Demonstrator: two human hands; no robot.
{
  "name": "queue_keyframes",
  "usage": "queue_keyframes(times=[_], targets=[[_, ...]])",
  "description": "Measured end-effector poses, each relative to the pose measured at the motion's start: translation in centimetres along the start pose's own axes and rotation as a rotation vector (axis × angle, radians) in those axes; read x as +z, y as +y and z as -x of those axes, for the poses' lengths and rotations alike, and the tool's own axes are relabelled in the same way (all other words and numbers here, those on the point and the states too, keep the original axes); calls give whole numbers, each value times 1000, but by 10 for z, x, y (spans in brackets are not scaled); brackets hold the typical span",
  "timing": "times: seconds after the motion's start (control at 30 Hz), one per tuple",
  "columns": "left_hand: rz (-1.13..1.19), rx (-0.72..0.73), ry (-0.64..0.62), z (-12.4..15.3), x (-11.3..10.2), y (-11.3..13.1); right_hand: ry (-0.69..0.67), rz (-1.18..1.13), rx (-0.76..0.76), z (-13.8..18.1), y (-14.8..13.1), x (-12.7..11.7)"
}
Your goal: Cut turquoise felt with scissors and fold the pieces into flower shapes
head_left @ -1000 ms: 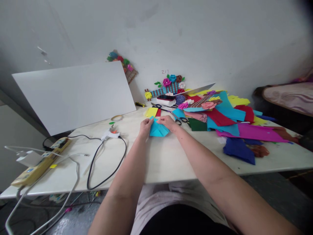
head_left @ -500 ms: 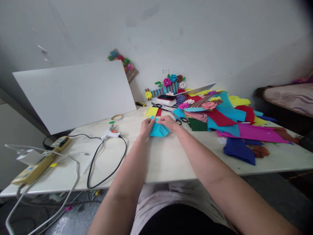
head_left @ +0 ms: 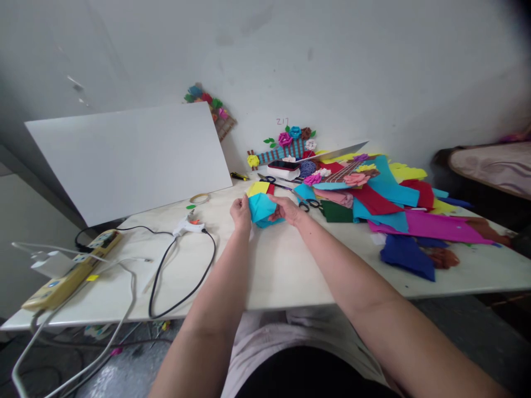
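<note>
A folded light-blue paper sheet (head_left: pixel 261 209) is held just above the white table (head_left: pixel 282 265), near its middle. My left hand (head_left: pixel 241 213) grips the sheet's left edge with closed fingers. On the sheet's right side, my right hand (head_left: pixel 287 208) pinches it, thumb on top. The paper now stands partly upright between the two hands. A yellow paper square (head_left: pixel 257 188) and a red piece lie just behind it.
A heap of coloured paper sheets (head_left: pixel 390 204) covers the table's right side. Black scissors (head_left: pixel 309 204) lie right of my hands. A white glue gun (head_left: pixel 186 225) with black cord and a yellow power strip (head_left: pixel 70 269) sit left. A white board (head_left: pixel 128 160) leans on the wall.
The blue sheet lay flat under both hands; now both hands have lifted it off the table and turned it partly upright. My left hand has shifted to its left edge.
</note>
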State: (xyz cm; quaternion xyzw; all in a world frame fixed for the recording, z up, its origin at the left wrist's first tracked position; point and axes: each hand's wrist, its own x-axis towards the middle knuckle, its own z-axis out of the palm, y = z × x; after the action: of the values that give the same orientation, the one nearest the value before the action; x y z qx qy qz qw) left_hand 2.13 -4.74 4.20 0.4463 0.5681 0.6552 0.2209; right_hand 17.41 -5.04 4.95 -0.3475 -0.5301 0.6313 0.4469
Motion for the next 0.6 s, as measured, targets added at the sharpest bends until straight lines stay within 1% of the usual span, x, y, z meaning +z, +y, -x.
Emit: queue_keyframes(times=[0.2, 0.23, 0.3, 0.4, 0.47, 0.53, 0.6], targets=[[31, -37, 133, -5, 0, -7, -80, -11, -4, 3, 1, 10], [32, -43, 142, -5, 1, -7, -74, -8, -8, 4, 1, 13], [48, -45, 141, -4, 2, -7, 7, 5, -33, 4, 0, 18], [127, -65, 85, 1, 4, -3, 131, 18, -45, 3, -1, 22], [216, -98, 16, 5, 3, 1, 181, 28, -43, 1, -2, 21], [288, -145, -49, 7, 1, 5, 192, 46, -43, 0, -3, 16], [318, -185, -115, 6, -2, 8, 174, 76, -34, 0, -3, 10]])
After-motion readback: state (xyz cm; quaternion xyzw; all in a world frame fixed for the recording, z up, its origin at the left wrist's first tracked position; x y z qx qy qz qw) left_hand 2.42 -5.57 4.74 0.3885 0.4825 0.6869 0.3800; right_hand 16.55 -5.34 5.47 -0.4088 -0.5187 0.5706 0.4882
